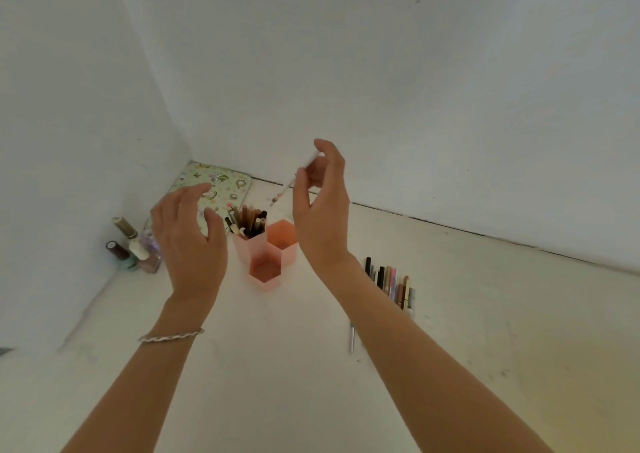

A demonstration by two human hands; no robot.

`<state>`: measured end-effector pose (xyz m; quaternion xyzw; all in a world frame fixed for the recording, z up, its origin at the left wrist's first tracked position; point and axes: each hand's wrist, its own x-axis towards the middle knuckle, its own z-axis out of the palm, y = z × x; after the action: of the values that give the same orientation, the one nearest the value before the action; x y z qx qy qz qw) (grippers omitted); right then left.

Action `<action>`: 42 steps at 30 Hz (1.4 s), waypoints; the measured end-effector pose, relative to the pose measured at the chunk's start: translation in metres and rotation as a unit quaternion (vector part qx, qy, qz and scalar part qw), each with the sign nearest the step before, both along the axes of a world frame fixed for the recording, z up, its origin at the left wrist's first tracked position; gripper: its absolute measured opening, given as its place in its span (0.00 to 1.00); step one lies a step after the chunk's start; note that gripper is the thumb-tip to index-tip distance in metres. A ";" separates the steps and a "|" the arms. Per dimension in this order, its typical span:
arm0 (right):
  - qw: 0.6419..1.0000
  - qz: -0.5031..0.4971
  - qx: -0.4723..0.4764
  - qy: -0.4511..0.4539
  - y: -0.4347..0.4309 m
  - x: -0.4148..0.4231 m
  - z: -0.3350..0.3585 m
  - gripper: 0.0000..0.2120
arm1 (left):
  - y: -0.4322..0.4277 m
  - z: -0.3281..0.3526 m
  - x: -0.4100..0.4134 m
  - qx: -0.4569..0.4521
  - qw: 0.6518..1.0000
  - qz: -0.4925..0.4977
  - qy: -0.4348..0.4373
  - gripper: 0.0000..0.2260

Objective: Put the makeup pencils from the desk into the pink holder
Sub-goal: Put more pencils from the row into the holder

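The pink holder [266, 258] stands mid-desk, made of three hexagonal cups. Its tallest left cup holds several makeup pencils [247, 222]; the other two cups look empty. My right hand [322, 206] hovers above and right of the holder, pinching a thin white pencil [294, 180] that slants down toward the cups. My left hand [188, 237] floats just left of the holder with fingers spread, holding nothing. A row of several more pencils [389, 284] lies on the desk to the right, partly hidden by my right forearm. One silver pencil [352, 338] lies apart, nearer to me.
Several nail polish bottles [133, 248] stand against the left wall. A floral green pouch [214, 184] lies in the back corner behind the holder. White walls close the desk [277, 366] at the left and back.
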<state>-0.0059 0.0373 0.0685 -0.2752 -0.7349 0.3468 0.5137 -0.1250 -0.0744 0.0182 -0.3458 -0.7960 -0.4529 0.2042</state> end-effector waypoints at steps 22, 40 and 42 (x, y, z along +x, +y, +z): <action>0.974 -0.149 -0.090 -0.145 0.043 0.126 -0.044 0.17 | 0.072 -0.060 0.175 -0.452 0.829 -0.209 -0.254 0.11; 0.797 -0.116 -0.030 -0.592 0.062 0.107 -0.124 0.10 | 0.080 0.004 0.132 -0.277 0.880 -0.220 -0.318 0.34; 0.784 -0.102 -0.016 -0.612 0.059 0.102 -0.131 0.10 | 0.078 0.007 0.130 -0.277 0.875 -0.218 -0.331 0.37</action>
<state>0.0964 0.0963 -0.0628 -0.5113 -0.8570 0.0626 -0.0162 0.0049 0.0032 0.0257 -0.3824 -0.8146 -0.3352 -0.2790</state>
